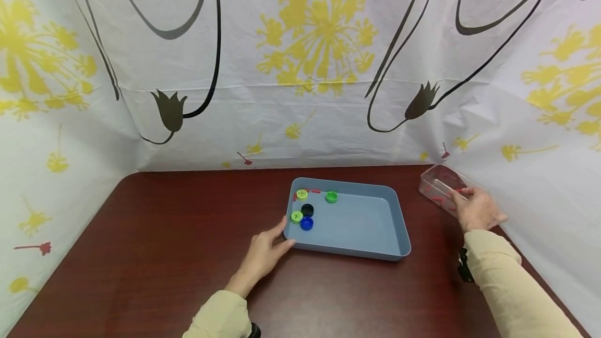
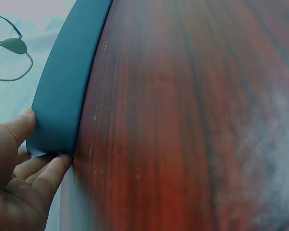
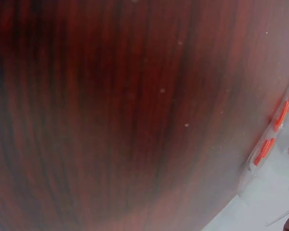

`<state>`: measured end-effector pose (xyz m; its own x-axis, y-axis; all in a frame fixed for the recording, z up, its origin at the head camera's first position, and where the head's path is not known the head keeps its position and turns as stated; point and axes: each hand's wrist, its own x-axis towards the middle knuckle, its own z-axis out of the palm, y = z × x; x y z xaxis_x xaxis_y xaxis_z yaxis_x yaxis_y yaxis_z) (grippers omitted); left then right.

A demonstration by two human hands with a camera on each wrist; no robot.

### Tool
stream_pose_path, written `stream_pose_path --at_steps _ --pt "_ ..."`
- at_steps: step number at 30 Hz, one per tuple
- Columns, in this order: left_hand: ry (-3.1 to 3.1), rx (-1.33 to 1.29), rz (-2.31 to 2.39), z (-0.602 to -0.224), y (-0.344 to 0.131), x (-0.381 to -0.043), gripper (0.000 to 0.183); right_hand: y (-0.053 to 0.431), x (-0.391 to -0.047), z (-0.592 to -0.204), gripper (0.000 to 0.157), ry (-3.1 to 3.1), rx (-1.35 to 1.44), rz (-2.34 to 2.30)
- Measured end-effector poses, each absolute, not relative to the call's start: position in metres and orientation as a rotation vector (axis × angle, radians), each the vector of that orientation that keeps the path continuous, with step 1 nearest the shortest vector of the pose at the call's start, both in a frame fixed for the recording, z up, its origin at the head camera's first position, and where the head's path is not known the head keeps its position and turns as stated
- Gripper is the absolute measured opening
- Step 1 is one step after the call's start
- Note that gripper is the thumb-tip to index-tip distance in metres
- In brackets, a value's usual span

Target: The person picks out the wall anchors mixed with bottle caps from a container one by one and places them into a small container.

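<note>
A blue-grey tray (image 1: 357,223) lies on the table, and my left hand (image 1: 260,257) grips its near left corner. Up close in the left wrist view, the thumb (image 2: 24,122) presses one wall while fingers bend around the corner. Inside the tray, toward its left end, are a black ring (image 1: 307,210), a blue cap (image 1: 307,223), several green caps (image 1: 331,197) and small red strips (image 1: 316,191). At the right, my right hand (image 1: 476,210) reaches into a clear plastic box (image 1: 427,192) with red pieces (image 1: 437,200); I cannot tell whether its fingers pinch one.
The dark reddish-brown table (image 1: 141,254) extends left of the tray and in front of it. A white flower-patterned sheet (image 1: 281,134) hangs along the back and both sides. The clear box stands near the table's right edge, beside that sheet.
</note>
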<state>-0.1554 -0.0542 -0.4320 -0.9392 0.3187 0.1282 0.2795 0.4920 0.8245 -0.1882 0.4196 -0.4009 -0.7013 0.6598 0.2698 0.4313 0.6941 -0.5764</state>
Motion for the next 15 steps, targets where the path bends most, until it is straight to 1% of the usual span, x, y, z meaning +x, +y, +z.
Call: stream_pose_path --at_steps 6,9,12,15 --pt "2.689 0.523 1.448 -0.431 -0.054 -0.155 0.061 0.417 -0.188 -0.398 0.043 -2.449 -0.910 0.655" --pt "2.692 0.519 1.441 -0.431 -0.054 -0.154 0.061 0.410 -0.189 -0.395 0.042 -2.386 -0.893 0.692" --pt "2.696 0.509 1.442 -0.431 -0.054 -0.153 0.061 0.395 -0.194 -0.387 0.038 -2.286 -0.846 0.780" --pt "2.695 0.493 1.452 -0.431 -0.052 -0.153 0.061 0.369 -0.202 -0.377 0.035 -2.212 -0.788 0.882"
